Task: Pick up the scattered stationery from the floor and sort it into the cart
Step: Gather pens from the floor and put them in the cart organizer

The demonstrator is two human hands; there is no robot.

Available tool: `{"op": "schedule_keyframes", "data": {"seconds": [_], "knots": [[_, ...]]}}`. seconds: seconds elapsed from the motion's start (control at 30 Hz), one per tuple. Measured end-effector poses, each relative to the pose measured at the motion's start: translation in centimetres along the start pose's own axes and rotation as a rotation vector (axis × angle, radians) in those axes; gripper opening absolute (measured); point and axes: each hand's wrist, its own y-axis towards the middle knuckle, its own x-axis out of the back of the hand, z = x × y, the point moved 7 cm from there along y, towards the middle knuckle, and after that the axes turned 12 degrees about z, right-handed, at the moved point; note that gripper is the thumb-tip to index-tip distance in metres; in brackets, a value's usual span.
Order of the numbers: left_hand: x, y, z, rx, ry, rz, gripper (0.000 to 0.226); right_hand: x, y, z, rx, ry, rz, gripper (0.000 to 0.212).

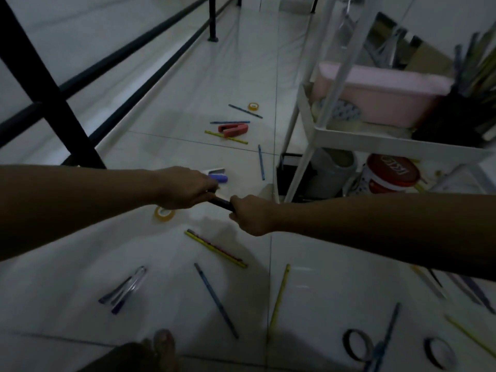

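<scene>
Both my hands hold one dark pen-like object (222, 202) above the floor. My left hand (188, 187) grips its left end and my right hand (251, 214) grips its right end. On the white tiles lie several pens and pencils, among them a yellow pencil pair (216, 248), a blue pen (216, 300) and a yellow pencil (280, 300). A clear tape roll (163, 213) lies just below my left hand. A blue stapler (218, 175) sits behind it and a red stapler (233, 129) farther off. The white cart (397, 140) stands at the right.
The cart's shelf carries a pink bin (381, 96) and a black holder (456, 116) of pencils. A red-lidded tub (389, 174) sits on the lower level. Two dark tape rolls (358, 345) lie at the bottom right. A black railing (53, 103) runs along the left.
</scene>
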Motion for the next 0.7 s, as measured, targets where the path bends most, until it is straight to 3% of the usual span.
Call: {"op": "schedule_keyframes", "data": {"seconds": [0.17, 0.33, 0.47, 0.6, 0.7], "knots": [[-0.4, 0.2, -6.0, -0.162, -0.143, -0.092, 0.023, -2.4, -5.6, -3.8, -0.031, -0.063, 0.014, 0.014], [2.3, 3.4, -12.0, -0.224, -0.154, 0.014, 0.021, -2.7, -11.7, -7.8, -0.13, -0.062, 0.022, 0.037], [4.0, 7.4, -15.7, -0.163, -0.076, 0.209, 0.032, -3.0, -15.8, -12.0, -0.186, -0.033, -0.139, 0.031], [3.4, 10.1, -17.3, -0.04, 0.03, 0.399, 0.037, -5.3, -17.0, -17.3, -0.346, -0.143, -0.049, 0.035], [2.9, 10.6, -18.4, -0.104, 0.141, 0.413, 0.038, -5.3, -16.7, -19.2, -0.388, -0.211, -0.038, 0.044]]}}
